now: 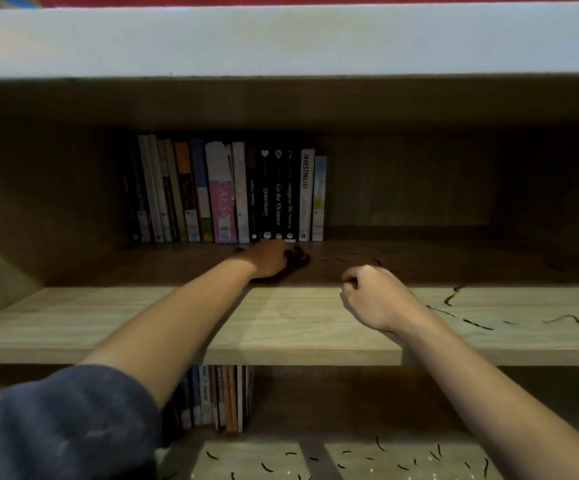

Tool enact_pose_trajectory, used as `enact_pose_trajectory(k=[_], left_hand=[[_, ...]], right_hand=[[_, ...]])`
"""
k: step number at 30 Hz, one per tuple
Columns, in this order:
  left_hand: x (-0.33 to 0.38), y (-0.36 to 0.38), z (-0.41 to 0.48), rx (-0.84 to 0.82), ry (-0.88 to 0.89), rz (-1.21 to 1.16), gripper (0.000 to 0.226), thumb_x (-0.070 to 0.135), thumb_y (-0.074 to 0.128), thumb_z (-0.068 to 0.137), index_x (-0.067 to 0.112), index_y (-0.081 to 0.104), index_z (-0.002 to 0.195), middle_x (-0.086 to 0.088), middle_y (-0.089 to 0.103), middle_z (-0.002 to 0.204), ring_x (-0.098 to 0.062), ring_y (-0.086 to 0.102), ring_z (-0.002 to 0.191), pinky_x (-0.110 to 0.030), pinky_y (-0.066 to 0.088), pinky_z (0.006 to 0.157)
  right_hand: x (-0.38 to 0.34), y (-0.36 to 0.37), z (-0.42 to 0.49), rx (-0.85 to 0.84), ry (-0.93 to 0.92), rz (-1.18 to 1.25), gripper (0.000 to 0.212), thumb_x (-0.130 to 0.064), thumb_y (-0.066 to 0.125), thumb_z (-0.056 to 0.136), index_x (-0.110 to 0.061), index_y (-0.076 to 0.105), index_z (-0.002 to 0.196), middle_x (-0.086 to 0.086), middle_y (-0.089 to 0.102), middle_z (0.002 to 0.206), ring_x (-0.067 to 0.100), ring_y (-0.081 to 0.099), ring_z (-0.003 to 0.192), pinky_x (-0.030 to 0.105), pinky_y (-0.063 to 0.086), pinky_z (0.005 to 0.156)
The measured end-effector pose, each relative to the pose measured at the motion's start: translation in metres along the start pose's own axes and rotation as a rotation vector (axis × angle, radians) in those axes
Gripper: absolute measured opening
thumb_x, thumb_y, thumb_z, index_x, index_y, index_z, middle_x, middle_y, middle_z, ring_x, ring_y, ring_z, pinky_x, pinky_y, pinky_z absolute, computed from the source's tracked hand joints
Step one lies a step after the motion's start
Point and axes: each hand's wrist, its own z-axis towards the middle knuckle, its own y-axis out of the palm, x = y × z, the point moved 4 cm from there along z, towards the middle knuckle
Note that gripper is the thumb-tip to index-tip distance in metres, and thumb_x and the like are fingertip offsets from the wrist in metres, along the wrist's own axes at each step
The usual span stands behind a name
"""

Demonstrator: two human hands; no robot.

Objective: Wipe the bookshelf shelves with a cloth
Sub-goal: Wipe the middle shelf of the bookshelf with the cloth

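My sleeve [63,420] is pushed up past the elbow, I'd judge so it doesn't drag through the dust while I reach in. Below my arms, the lower shelf [402,455] holds a short stack of books [218,396] and is scattered with thin dark strands, so it looks not yet wiped.

My right hand [374,296] rests on the pale front part of the shelf [142,320] I'm working on. Its fingers are curled into a fist with the thumb tucked against them, holding nothing. I take it to be there as a prop, steadying me as I lean in. More dark strands [468,322] lie just to its right, so that side probably needs a pass too.

Further in, where the shelf falls into shadow, my left hand [269,258] lies palm down on the cloth [298,258], a dark bunched rag showing past my fingertips. My fingers bend over it and press it to the wood, though the shade hides how tightly. The cloth sits just in front of the row of books [225,192] standing upright against the back panel, so I'm working the strip at their feet. To the right of the books the shelf runs on bare into the dark
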Motion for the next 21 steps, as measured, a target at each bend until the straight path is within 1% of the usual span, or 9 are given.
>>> enact_pose_trajectory(k=[2,5,7,9,13,15,17,19,21], left_hand=[[0.006,0.003,0.007,-0.001,0.020,-0.025,0.036,0.008,0.037,0.097,0.011,0.055,0.129,-0.011,0.058,0.125,-0.027,0.055,0.111,-0.028,0.040,0.084],[0.007,-0.001,-0.019,-0.054,0.107,-0.007,0.040,0.009,0.037,0.098,0.022,0.052,0.133,-0.004,0.053,0.134,-0.022,0.052,0.117,-0.031,0.041,0.098],[-0.006,-0.003,-0.040,-0.112,0.117,0.035,0.040,0.016,0.037,0.099,0.028,0.047,0.135,-0.001,0.054,0.130,-0.019,0.053,0.114,-0.032,0.041,0.099],[-0.026,-0.006,-0.046,-0.155,0.060,0.040,0.037,0.025,0.035,0.101,0.031,0.044,0.136,-0.001,0.054,0.128,-0.019,0.053,0.113,-0.032,0.040,0.098],[-0.024,-0.002,-0.001,-0.095,0.005,-0.035,0.039,0.031,0.032,0.102,0.027,0.040,0.140,-0.003,0.042,0.144,-0.022,0.043,0.126,-0.033,0.031,0.106],[-0.002,0.004,0.025,-0.079,0.015,-0.017,0.041,0.028,0.033,0.102,0.022,0.039,0.141,-0.007,0.041,0.145,-0.024,0.041,0.128,-0.031,0.030,0.104],[0.016,0.012,0.037,-0.080,0.055,-0.064,0.039,0.022,0.035,0.101,0.017,0.042,0.139,-0.010,0.044,0.142,-0.024,0.043,0.125,-0.028,0.032,0.098],[0.026,0.013,0.026,-0.123,0.100,-0.109,0.038,0.020,0.037,0.100,0.019,0.045,0.137,-0.006,0.046,0.140,-0.021,0.045,0.123,-0.026,0.032,0.095],[0.018,0.006,0.004,-0.189,0.151,-0.105,0.038,0.020,0.038,0.100,0.025,0.044,0.138,0.001,0.046,0.137,-0.017,0.045,0.121,-0.024,0.031,0.093]], right_hand=[[0.000,-0.001,-0.001,-0.003,0.004,0.009,0.033,-0.025,0.041,0.094,-0.015,0.057,0.121,0.006,0.060,0.116,0.022,0.055,0.103,0.040,0.049,0.090],[-0.004,-0.002,-0.003,-0.009,-0.012,0.000,0.031,-0.025,0.040,0.094,-0.014,0.059,0.116,0.007,0.061,0.112,0.023,0.056,0.100,0.041,0.050,0.088],[-0.004,-0.002,-0.003,-0.010,-0.018,-0.002,0.029,-0.024,0.040,0.095,-0.013,0.060,0.113,0.007,0.061,0.109,0.023,0.056,0.097,0.041,0.050,0.087],[-0.003,-0.001,-0.003,-0.010,-0.014,-0.003,0.029,-0.024,0.040,0.095,-0.014,0.059,0.115,0.006,0.060,0.109,0.021,0.056,0.098,0.041,0.051,0.087],[-0.002,0.000,-0.002,-0.004,-0.013,0.012,0.031,-0.025,0.040,0.095,-0.016,0.056,0.120,0.005,0.059,0.113,0.020,0.055,0.101,0.039,0.050,0.089],[0.000,0.000,0.000,0.009,-0.013,0.021,0.032,-0.025,0.041,0.095,-0.017,0.056,0.122,0.004,0.059,0.114,0.019,0.055,0.102,0.037,0.050,0.089],[0.001,0.000,0.001,0.024,-0.007,0.033,0.031,-0.025,0.042,0.095,-0.018,0.056,0.121,0.003,0.059,0.112,0.018,0.055,0.099,0.035,0.051,0.087],[0.000,-0.001,0.000,0.018,0.006,0.046,0.028,-0.026,0.043,0.094,-0.019,0.057,0.117,0.002,0.061,0.105,0.016,0.057,0.091,0.032,0.052,0.078],[0.000,-0.001,0.001,0.009,0.006,0.065,0.026,-0.025,0.043,0.094,-0.020,0.059,0.114,0.002,0.061,0.097,0.015,0.058,0.082,0.029,0.048,0.065]])
